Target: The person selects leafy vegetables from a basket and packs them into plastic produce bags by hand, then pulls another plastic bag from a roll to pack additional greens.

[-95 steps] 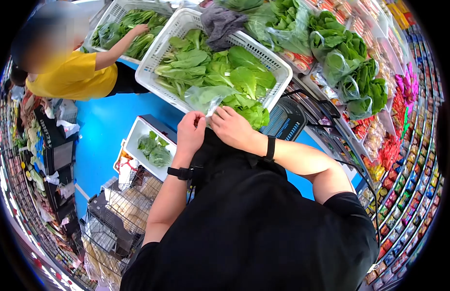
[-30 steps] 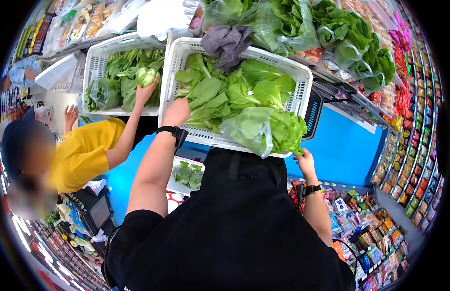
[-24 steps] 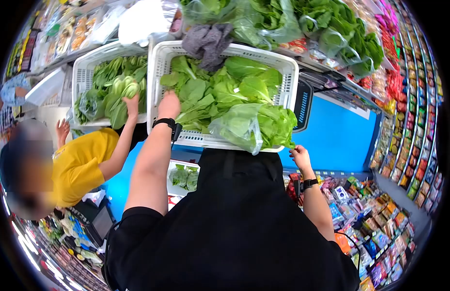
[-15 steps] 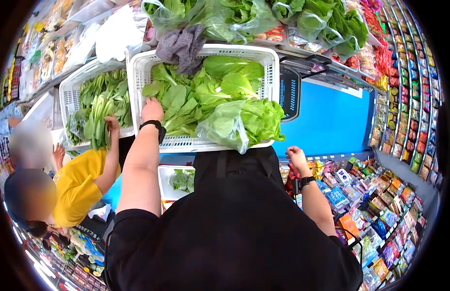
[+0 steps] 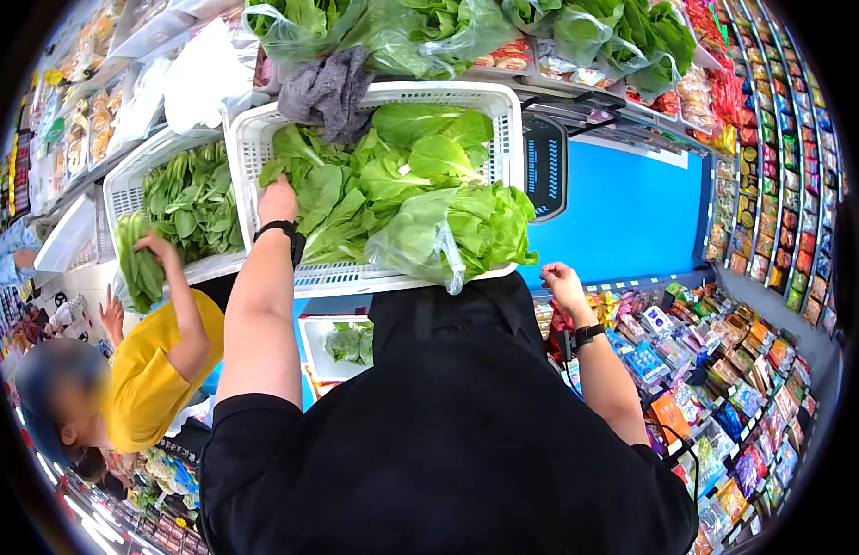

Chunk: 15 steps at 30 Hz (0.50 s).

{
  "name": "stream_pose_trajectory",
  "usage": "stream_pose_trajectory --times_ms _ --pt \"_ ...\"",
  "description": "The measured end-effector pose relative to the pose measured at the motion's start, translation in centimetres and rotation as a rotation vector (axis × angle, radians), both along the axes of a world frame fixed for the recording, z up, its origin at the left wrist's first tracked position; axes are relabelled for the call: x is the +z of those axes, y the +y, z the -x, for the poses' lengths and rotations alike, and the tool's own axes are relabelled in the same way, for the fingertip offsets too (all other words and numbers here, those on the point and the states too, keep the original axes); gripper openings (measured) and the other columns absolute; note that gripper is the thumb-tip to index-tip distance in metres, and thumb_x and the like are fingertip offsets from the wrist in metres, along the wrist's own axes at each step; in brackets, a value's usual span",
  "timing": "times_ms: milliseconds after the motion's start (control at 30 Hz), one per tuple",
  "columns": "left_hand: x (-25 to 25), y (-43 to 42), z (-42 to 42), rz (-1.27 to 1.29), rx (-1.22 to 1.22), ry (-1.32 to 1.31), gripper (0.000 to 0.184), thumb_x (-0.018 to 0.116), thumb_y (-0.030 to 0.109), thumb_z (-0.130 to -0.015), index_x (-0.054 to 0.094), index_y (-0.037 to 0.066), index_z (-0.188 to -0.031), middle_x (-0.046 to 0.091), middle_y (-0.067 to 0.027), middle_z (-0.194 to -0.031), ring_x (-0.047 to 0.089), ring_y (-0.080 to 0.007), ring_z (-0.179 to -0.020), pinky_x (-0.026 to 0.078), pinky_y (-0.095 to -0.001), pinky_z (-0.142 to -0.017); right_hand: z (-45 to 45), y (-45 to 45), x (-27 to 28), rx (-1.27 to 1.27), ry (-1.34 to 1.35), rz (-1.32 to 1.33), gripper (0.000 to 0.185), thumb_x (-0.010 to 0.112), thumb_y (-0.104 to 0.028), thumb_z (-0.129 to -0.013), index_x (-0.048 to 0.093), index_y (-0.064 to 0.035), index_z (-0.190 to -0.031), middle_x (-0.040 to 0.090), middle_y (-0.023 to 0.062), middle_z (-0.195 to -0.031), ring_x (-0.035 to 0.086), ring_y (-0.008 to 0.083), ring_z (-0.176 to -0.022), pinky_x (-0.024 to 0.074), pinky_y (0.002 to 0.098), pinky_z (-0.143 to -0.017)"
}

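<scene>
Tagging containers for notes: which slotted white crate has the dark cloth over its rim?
The large crate before the wearer, with the left hand inside; the dark cloth drapes over its far rim. The neighbouring crate, by the yellow shirt, shows none.

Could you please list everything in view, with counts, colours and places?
Crate: one, white, centre
Loose greens: many, green, inside it
Plastic bag: one, clear, crate's front right
Cloth: one, grey, crate's back left
Second crate: one, white, left, holding more greens
Tray: one, white, below, holding other greens
Bagged greens: several, green, top
Basket: one, black, right of crate
Floor: one, blue, right
Packets: many, multicoloured, right
Co-worker: one, yellow top, left, holding a bunch
Wristbands: two, black, wrists
Left hand: one, bare, crate's left end
Right hand: one, bare, beyond crate's front right
</scene>
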State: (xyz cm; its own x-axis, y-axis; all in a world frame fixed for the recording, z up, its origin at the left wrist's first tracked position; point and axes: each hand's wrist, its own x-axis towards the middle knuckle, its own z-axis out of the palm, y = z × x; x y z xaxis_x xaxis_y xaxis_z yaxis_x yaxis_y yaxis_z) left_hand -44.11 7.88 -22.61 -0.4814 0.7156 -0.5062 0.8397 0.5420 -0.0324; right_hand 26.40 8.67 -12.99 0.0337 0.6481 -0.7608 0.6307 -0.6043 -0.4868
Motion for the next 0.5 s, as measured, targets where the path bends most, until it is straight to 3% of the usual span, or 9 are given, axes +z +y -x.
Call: stream_pose_trajectory --times_ms 100,167,267,433,500 --pt "0.3 0.3 -0.6 -0.02 0.209 -0.061 0.033 0.048 0.014 -0.105 0.058 0.001 -0.133 0.074 -0.0312 -0.121 0.073 -0.0477 -0.114 0.058 -0.0587 -0.098 -0.4 0.0 0.5 0.025 -0.033 0.073 0.018 0.067 -0.014 -0.105 0.071 -0.0033 -0.119 0.077 0.0053 -0.104 0.074 0.0151 -0.089 0.0551 0.0285 -0.074" --pt "-4.0 -1.2 0.4 -0.046 0.198 -0.058 0.035 0.047 0.015 -0.106 0.053 0.001 -0.137 0.072 -0.0319 -0.126 0.072 -0.0492 -0.116 0.058 -0.0584 -0.099 -1.4 -0.3 -0.3 0.029 -0.024 0.059 0.018 0.067 -0.012 -0.105 0.071 -0.0018 -0.119 0.077 0.0062 -0.104 0.074 0.0156 -0.089 0.0565 0.0291 -0.076" --pt "-5.4 -1.8 0.6 -0.055 0.145 -0.062 0.039 0.046 0.016 -0.106 0.046 0.0 -0.141 0.068 -0.0338 -0.132 0.069 -0.0514 -0.12 0.057 -0.0579 -0.102 -2.6 -0.9 -1.3 0.036 -0.009 0.037 0.018 0.067 -0.01 -0.105 0.07 0.0009 -0.118 0.077 0.0077 -0.103 0.074 0.0167 -0.088 0.059 0.0303 -0.079" --pt "0.5 -0.7 0.1 -0.02 0.024 -0.061 0.041 0.05 0.013 -0.103 0.042 -0.003 -0.14 0.07 -0.0379 -0.125 0.07 -0.0511 -0.118 0.057 -0.0584 -0.099 -2.4 -0.7 -1.6 0.038 0.015 0.029 0.018 0.067 -0.01 -0.105 0.07 0.0008 -0.119 0.077 0.0081 -0.102 0.074 0.0169 -0.088 0.0587 0.0305 -0.077" --pt "2.0 -0.4 0.8 0.012 -0.045 -0.109 0.042 0.052 0.012 -0.102 0.045 -0.002 -0.14 0.071 -0.0353 -0.123 0.071 -0.0491 -0.117 0.058 -0.0574 -0.099 -1.5 -0.5 -1.2 0.012 -0.013 -0.003 0.019 0.072 -0.011 -0.1 0.073 0.0029 -0.114 0.078 0.0096 -0.093 0.074 0.0162 -0.079 0.0593 0.0323 -0.074"
